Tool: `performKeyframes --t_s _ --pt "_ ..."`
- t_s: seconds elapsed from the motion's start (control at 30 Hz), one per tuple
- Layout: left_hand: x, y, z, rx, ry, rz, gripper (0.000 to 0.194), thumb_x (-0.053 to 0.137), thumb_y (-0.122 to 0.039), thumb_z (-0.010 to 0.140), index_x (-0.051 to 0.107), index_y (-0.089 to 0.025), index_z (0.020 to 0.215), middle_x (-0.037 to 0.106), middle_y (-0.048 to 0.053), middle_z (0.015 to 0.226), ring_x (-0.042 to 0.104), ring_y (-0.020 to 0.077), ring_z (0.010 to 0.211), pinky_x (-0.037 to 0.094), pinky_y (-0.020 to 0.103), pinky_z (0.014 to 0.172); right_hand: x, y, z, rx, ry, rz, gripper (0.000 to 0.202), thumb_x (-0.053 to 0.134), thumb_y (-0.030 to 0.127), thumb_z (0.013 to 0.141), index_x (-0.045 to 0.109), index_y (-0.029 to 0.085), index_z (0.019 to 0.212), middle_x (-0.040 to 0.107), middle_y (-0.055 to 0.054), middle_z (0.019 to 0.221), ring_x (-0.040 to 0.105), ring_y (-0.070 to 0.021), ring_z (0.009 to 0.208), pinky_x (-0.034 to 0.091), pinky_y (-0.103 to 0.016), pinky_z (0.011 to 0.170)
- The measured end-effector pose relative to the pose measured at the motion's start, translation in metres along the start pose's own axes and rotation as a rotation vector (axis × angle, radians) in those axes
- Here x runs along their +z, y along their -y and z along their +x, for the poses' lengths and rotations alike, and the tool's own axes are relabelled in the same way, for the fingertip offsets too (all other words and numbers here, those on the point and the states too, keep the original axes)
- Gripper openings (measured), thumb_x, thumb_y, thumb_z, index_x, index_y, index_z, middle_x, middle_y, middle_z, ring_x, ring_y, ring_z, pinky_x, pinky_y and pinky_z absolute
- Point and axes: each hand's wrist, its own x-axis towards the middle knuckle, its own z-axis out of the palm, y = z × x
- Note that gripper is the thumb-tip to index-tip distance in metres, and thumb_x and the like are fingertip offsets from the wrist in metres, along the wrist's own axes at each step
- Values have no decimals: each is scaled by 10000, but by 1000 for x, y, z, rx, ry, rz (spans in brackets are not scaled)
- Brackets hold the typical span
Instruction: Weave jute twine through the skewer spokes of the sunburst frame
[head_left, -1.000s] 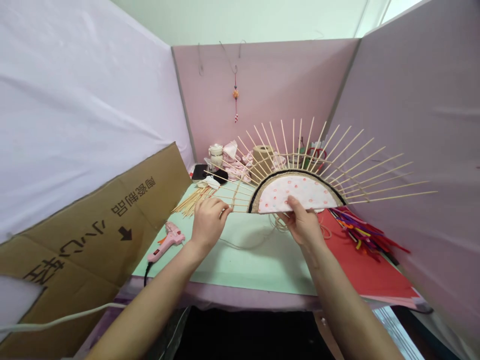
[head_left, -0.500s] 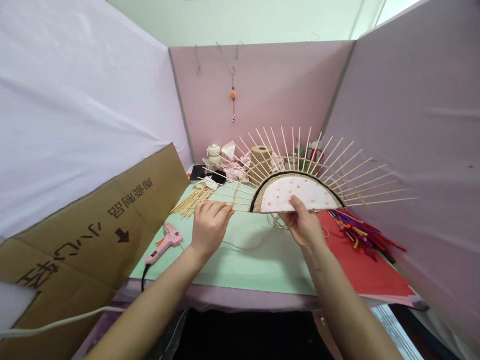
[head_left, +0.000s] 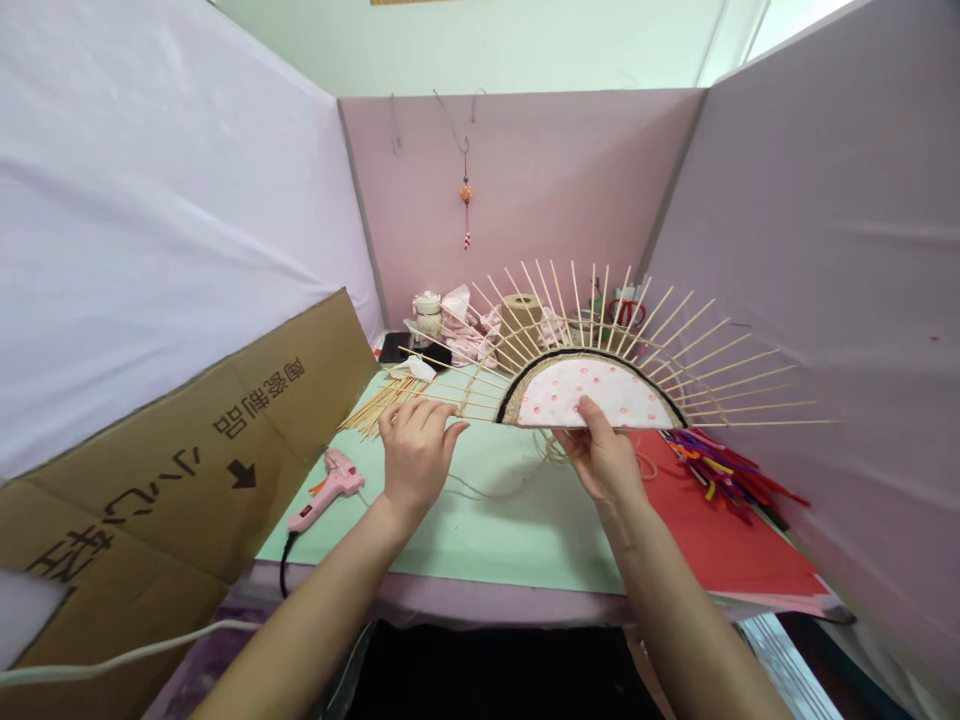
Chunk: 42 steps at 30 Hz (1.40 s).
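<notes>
A half-round stick fan (head_left: 592,395) is held up above the table, with thin wooden sticks radiating from its black and twine-coloured rim. Its face is white with small pinkish-red spots. My right hand (head_left: 600,455) grips the straight lower edge, thumb on the spotted face and fingers behind. At the fan's left end, my left hand (head_left: 420,450) is closed around the lowest stick, close to where an arc of twine (head_left: 469,385) crosses it. Exactly how the left fingertips hold stick and twine is hidden. Loose twine (head_left: 487,495) trails over the table below.
A pink glue gun (head_left: 330,490) lies left beside a cardboard sheet (head_left: 187,450). Loose sticks (head_left: 375,405), a phone (head_left: 394,348), a jar (head_left: 427,312) and a twine spool (head_left: 521,315) are farther back. Pipe cleaners (head_left: 727,470) lie on red sheets (head_left: 712,540) at right.
The fan has tilted slightly, its right end dropping a little. My left fingers have shifted slightly at the left stick, the thumb now sticking out more. The right hand keeps its grip.
</notes>
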Motion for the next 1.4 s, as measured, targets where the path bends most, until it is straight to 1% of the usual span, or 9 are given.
performKeyframes --t_s 0.23,0.33,0.4,0.43,0.6,0.7,0.8,1.03,1.4 --pt "-13 -1 -5 -216 17 -94 365 628 -277 802 486 -196 1128 665 94 1043 575 274 1021 296 453 955 -3 -5 6 7 34 17 346 801 240 611 645 229 919 741 35 849 688 -122 706 606 -249 636" --pt "-36 -1 -16 -347 -198 -165 352 653 -273 779 534 -208 1105 635 83 1068 554 260 1039 330 438 949 -4 -3 9 -15 40 26 349 796 248 619 645 232 934 740 33 864 689 -122 736 605 -249 655" --pt "-46 -2 -27 -455 -406 -296 201 664 -256 770 589 -208 950 631 55 938 566 224 936 401 380 856 -3 -1 9 -21 41 32 339 791 252 625 646 228 930 738 34 850 689 -123 757 605 -260 688" --pt "-47 -3 -33 -518 -426 -396 124 658 -260 777 606 -203 873 626 43 873 569 205 878 422 352 807 -2 -1 9 -24 42 35 335 789 253 627 645 227 928 737 35 844 689 -124 764 604 -262 699" --pt "-23 -14 -43 -963 69 -1043 294 559 -390 844 700 -153 741 659 60 735 537 134 668 441 279 661 2 -2 3 -33 66 58 363 789 249 622 638 227 951 738 25 893 691 -127 793 599 -237 685" --pt "-7 -19 -30 -1166 69 -1364 259 731 -320 708 721 -155 907 674 55 835 495 78 634 416 217 601 1 -5 -2 -48 60 32 373 795 251 612 635 228 948 740 21 876 695 -139 772 606 -250 657" --pt "-1 -22 -19 -1292 5 -1567 275 793 -270 630 725 -124 853 655 53 816 496 52 629 396 173 553 0 -7 -7 -75 32 17 409 809 243 590 626 243 957 738 31 861 694 -142 719 604 -245 581" --pt "2 -21 -20 -1389 -61 -1647 207 819 -207 574 681 -97 683 605 23 673 496 38 580 378 146 498 -3 -10 -12 -90 24 -16 375 811 254 589 627 210 912 732 20 856 686 -138 704 598 -233 563" --pt "1 -24 -21 -1349 -33 -1702 218 788 -182 577 582 -113 603 504 -22 585 410 30 531 305 152 461 -7 -6 -16 -72 47 -41 397 824 238 571 632 204 917 732 10 842 689 -147 718 598 -232 559"
